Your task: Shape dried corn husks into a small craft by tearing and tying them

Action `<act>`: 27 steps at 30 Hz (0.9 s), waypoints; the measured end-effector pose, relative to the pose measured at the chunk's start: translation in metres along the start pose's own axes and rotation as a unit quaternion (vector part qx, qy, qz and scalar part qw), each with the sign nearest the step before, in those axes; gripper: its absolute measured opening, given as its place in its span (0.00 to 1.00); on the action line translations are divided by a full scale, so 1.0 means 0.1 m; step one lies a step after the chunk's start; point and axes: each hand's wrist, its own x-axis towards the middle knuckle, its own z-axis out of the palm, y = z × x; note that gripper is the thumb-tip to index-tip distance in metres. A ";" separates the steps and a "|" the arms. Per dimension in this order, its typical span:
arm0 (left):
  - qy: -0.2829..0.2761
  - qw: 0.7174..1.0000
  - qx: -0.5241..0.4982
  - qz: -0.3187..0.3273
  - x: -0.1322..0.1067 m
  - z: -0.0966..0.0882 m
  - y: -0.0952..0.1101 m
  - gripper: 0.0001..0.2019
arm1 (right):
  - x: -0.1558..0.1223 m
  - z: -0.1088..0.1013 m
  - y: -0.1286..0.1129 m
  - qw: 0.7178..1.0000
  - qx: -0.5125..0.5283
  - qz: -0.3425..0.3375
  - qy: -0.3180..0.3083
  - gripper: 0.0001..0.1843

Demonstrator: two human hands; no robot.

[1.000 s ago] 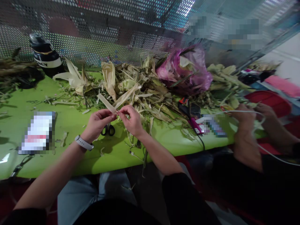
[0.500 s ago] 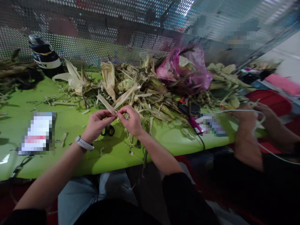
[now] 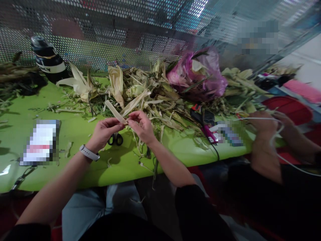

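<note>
My left hand [image 3: 103, 132] and my right hand [image 3: 142, 126] meet above the green table [image 3: 75, 160], both pinched on a pale strip of corn husk [image 3: 114, 112]. The strip sticks up and to the left from between my fingertips. A white watch band sits on my left wrist. Small black scissors [image 3: 115, 139] lie on the table just under my hands.
A heap of corn husks [image 3: 150, 97] and a pink plastic bag [image 3: 198, 75] fill the back of the table. A dark bottle [image 3: 48, 60] stands back left, a phone [image 3: 40, 142] lies left. Another person's hands [image 3: 265, 129] hold a white cord at the right.
My right hand has shifted slightly up and to the right along the husk strip. The other person's hands moved a little.
</note>
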 end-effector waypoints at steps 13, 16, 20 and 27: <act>0.008 0.999 0.033 0.034 0.03 -0.03 -0.03 0.26 | 0.03 0.02 0.00 0.984 -0.114 -0.139 0.010 0.08; 0.008 0.996 0.077 0.043 0.04 -0.03 -0.05 0.17 | 0.01 0.03 0.02 0.985 -0.120 -0.124 0.023 0.10; -0.012 0.998 0.053 0.027 0.03 -0.01 -0.04 0.13 | 0.01 0.04 0.03 0.994 -0.080 -0.068 0.018 0.14; 0.001 1.000 0.019 -0.014 0.01 0.01 -0.01 0.15 | 0.02 0.04 0.02 0.998 -0.012 0.066 0.010 0.17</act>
